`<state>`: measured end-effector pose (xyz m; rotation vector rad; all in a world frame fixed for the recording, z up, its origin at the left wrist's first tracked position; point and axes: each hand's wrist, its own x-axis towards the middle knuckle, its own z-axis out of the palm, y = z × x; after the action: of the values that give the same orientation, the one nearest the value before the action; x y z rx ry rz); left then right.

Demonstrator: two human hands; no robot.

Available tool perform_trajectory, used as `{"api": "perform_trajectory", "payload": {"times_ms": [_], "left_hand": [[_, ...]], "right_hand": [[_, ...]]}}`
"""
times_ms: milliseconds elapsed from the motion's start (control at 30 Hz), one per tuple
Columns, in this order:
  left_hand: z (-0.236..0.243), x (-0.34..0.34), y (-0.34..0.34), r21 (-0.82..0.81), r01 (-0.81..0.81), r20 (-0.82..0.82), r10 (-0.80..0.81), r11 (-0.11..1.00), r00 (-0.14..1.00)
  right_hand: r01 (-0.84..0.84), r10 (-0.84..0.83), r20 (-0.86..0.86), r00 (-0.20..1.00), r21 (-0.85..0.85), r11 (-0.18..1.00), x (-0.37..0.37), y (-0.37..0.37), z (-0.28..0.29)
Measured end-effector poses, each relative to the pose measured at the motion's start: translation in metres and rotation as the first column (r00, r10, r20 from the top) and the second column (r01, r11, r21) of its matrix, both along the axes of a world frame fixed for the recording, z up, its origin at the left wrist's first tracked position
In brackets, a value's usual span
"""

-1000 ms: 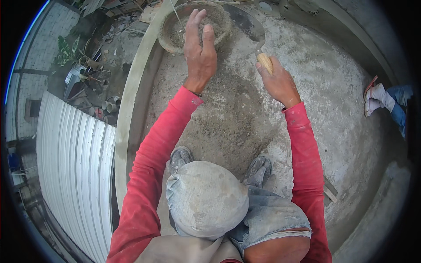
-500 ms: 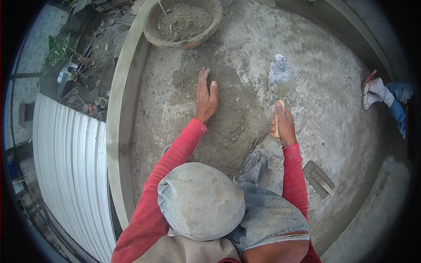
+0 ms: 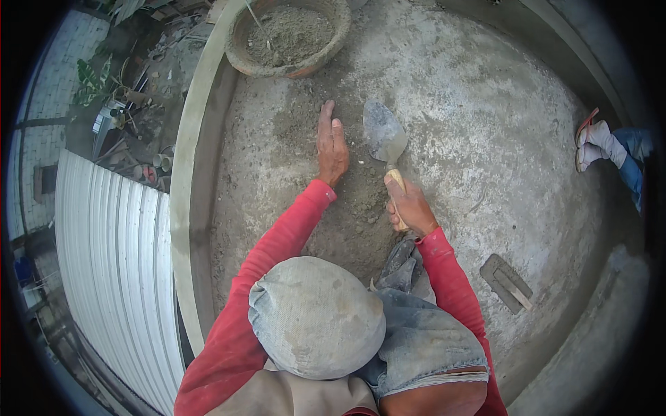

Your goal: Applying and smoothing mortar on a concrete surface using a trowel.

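My right hand [image 3: 411,208] is wrapped round the pale wooden handle of a trowel [image 3: 384,130]. The grey blade points away from me and a little left, over the concrete floor [image 3: 485,139]. Left of the blade, my left hand [image 3: 333,149] is held with its fingers stretched out, holding nothing, close to the floor. Loose grey mortar [image 3: 368,208] lies on the floor between my hands and my feet. My right shoe [image 3: 400,267], grey with dust, shows partly behind my right wrist.
A round basin [image 3: 288,69] of grey mortar with a thin rod in it stands at the far left. A float [image 3: 506,283] lies right of me. A low wall [image 3: 182,194] edges the left, with corrugated metal sheet [image 3: 114,277] beyond. Another person's legs [image 3: 610,147] are at right.
My right hand has swung the trowel left, toward my left hand, and the blade now tilts left. My left hand has shifted slightly right.
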<state>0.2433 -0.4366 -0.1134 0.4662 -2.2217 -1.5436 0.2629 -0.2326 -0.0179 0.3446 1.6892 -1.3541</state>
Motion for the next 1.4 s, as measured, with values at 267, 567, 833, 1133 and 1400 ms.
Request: {"api": "perform_trajectory", "payload": {"times_ms": [267, 567, 833, 1133, 1400], "left_hand": [[-0.011, 0.0, -0.002, -0.015, 0.02, -0.006, -0.02, 1.0, 1.0], [0.001, 0.001, 0.001, 0.028, 0.033, 0.009, -0.033, 0.999, 0.999], [0.004, -0.003, 0.008, -0.014, 0.166, 0.039, -0.165, 0.986, 0.986], [0.014, 0.016, 0.002, -0.161, 0.333, -0.025, -0.341, 0.929, 0.94], [0.019, 0.041, -0.003, -0.147, 0.333, 0.094, -0.322, 0.932, 0.942]], "right_hand": [[-0.116, 0.117, -0.033, 0.993, 0.034, 0.993, 0.002, -0.006, -0.012], [-0.3, 0.302, 0.074, 0.951, -0.033, 0.953, 0.002, -0.008, -0.002], [0.199, -0.182, -0.179, 0.967, 0.078, 0.977, -0.004, 0.031, -0.016], [0.538, -0.511, -0.248, 0.823, 0.056, 0.841, -0.017, 0.098, -0.002], [0.238, -0.21, -0.156, 0.965, 0.191, 0.952, -0.02, 0.095, 0.021]]}}
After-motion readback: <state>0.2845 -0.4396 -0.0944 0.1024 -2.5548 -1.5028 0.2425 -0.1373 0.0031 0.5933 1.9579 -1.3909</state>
